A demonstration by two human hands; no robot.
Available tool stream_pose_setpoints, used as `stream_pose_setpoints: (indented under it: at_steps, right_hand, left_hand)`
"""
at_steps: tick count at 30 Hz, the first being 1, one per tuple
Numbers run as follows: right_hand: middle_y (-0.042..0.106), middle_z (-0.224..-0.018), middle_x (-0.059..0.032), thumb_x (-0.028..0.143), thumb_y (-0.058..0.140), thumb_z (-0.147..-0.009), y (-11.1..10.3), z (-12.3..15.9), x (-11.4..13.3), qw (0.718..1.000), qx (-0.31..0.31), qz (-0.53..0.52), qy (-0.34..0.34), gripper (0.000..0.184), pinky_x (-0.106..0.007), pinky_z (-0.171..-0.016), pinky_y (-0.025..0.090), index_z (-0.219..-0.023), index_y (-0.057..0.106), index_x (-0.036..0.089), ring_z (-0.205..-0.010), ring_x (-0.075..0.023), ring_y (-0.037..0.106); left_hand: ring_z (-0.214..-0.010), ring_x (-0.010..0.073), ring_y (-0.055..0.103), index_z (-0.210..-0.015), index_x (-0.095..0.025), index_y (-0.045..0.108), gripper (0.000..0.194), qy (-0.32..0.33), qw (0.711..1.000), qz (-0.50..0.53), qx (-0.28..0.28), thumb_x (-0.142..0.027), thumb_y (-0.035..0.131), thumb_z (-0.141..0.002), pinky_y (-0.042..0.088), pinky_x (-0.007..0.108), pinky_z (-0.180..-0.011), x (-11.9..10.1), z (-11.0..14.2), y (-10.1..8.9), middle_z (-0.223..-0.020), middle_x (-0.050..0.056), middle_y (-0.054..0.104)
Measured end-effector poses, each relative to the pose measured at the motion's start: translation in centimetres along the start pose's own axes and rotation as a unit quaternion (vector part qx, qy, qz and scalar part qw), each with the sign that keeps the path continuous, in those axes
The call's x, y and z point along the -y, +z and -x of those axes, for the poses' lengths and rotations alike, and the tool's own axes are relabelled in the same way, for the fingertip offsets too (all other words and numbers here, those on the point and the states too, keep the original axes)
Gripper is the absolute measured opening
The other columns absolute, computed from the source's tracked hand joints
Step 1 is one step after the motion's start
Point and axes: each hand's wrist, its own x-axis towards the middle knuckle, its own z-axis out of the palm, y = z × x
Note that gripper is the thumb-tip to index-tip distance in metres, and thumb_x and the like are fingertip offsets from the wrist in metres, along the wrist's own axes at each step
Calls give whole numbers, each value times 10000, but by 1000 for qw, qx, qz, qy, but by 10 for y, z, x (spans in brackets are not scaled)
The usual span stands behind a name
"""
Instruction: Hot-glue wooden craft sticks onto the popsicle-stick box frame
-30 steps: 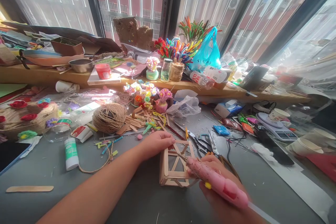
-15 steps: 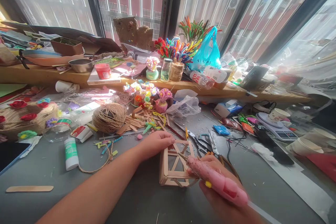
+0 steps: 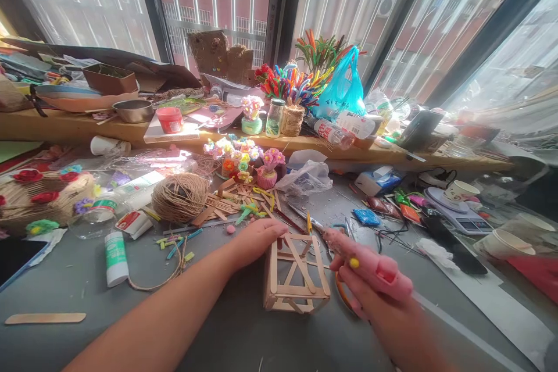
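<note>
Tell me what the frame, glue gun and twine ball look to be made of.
Frame: pale, matte wood, judging by its flat, round-ended sticks.
Glue gun: probably plastic, from its smooth pink body, though blur leaves the finish uncertain.
Twine ball: dull brown plant fibre, perhaps jute, going by its coarse wound strands.

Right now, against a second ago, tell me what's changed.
The right hand has swung the pink glue gun rightward, from over the stick frame to beside it. Nothing was let go; the left hand stays on the frame.
</note>
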Motion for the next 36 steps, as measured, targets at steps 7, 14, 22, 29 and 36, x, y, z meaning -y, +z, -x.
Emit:
stream_pose_setpoints:
  at_steps: [7,14,22,29,36]
  right_hand:
    - [569,-583,36,558,774,-866,-6,-35,15,986,126,13,105,486,-242,-481,321,-1242,820,254,-518,-132,430]
    - [590,-613,22,549,773,-854,1,-54,3,983,150,-36,98,475,-246,-502,316,-1173,838,203,-559,-140,471]
    - [798,-1120,-51,567,754,-900,6,-55,-13,973,180,-131,68,568,-248,-497,392,-1430,730,365,-620,-146,515]
    - [806,-1132,-72,553,827,-850,5,-54,-17,951,203,-221,80,569,-231,-491,390,-1365,774,318,-759,-194,641]
    - [639,-597,-11,559,858,-783,-3,-55,-27,957,182,-201,100,385,-248,-490,381,-804,791,180,-566,-150,545]
  left_hand:
    - [-868,205,595,-930,-218,620,193,78,983,-82,-147,-407,619,-889,474,312,-805,-36,17,-10,-920,24,647]
    - [-683,205,576,-735,-229,578,265,76,886,-453,-64,-292,541,-990,384,334,-646,-90,63,24,-716,12,640]
    - [-1259,364,650,-1314,-261,635,357,-49,894,-420,-146,-414,587,-995,544,484,-1004,-83,81,28,-1385,123,680]
    - [-898,251,744,-1339,-281,649,395,-152,942,-273,-122,-416,568,-976,574,325,-696,-78,73,21,-1141,72,754]
    - [-1035,239,739,-1071,-271,756,206,-79,959,-258,-88,-293,619,-918,570,295,-820,-85,55,16,-1135,16,802]
